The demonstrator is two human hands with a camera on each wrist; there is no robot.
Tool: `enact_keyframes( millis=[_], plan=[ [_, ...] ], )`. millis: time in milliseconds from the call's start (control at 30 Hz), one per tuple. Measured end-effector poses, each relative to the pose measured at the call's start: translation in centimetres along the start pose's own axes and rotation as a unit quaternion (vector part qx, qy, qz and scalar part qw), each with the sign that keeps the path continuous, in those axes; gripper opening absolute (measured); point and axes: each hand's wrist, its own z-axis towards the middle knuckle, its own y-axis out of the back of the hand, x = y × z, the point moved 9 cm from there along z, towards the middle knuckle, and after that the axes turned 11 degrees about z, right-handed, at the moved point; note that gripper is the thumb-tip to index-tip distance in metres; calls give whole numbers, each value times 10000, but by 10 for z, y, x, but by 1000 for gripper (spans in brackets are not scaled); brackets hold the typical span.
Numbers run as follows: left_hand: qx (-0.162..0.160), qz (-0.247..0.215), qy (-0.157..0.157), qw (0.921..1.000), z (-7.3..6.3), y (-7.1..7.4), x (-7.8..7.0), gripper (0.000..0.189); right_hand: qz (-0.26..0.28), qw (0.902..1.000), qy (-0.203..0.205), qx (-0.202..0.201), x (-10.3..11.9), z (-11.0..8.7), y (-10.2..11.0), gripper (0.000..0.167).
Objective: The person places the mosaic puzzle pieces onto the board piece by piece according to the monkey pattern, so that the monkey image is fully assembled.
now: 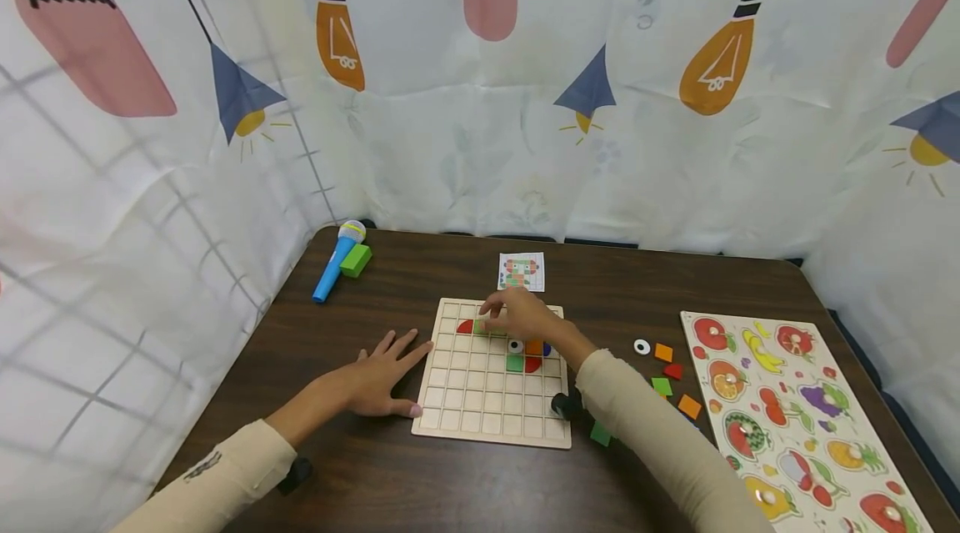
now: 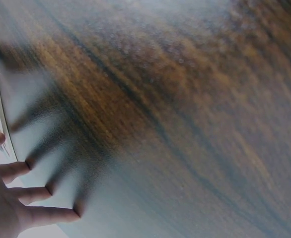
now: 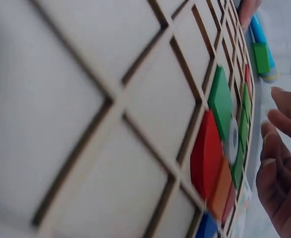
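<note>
A pale wooden grid board (image 1: 465, 399) lies on the dark table. My left hand (image 1: 375, 379) rests palm down with spread fingers, thumb and index tip at the board's left edge. Over the board's upper part is my right hand (image 1: 521, 314), fingers loosely bent, fingertips close by a green tile (image 1: 478, 327). No piece shows between those fingers in the right wrist view. A red rounded piece (image 1: 465, 327) sits left of that tile. Lower right are a white ring (image 1: 515, 346), an orange square (image 1: 533, 347), a green square (image 1: 514, 364) and a red rounded piece (image 1: 532, 364).
A small pattern card (image 1: 522, 261) lies behind the board. Far left are a blue toy microphone (image 1: 334, 266) and a green block (image 1: 356, 260). Loose pieces, including an orange square (image 1: 689, 407), lie right of the board, near a fruit puzzle board (image 1: 783, 374).
</note>
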Motion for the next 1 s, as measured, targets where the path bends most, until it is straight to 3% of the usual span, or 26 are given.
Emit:
enact_keyframes(
  millis=[200,433,533,767,1000],
  plan=[
    [-54,-10,-54,10000,-1,0,-1,100,64,9997,247,-35,-8,-25,31,24],
    [-39,-11,-21,10000,-1,0,0,100,-261,9984,-263,-430,-30,-67,74,21],
    [-63,-37,-18,10000,-2,0,-1,101,-335,9983,-241,-413,-40,-88,84,20],
    [-93,-1,-8,10000,-2,0,0,101,-272,9995,-56,139,-59,-130,75,18],
    [-108,13,-32,9999,0,0,0,101,-192,9991,4,368,-60,-150,54,19]
  ],
)
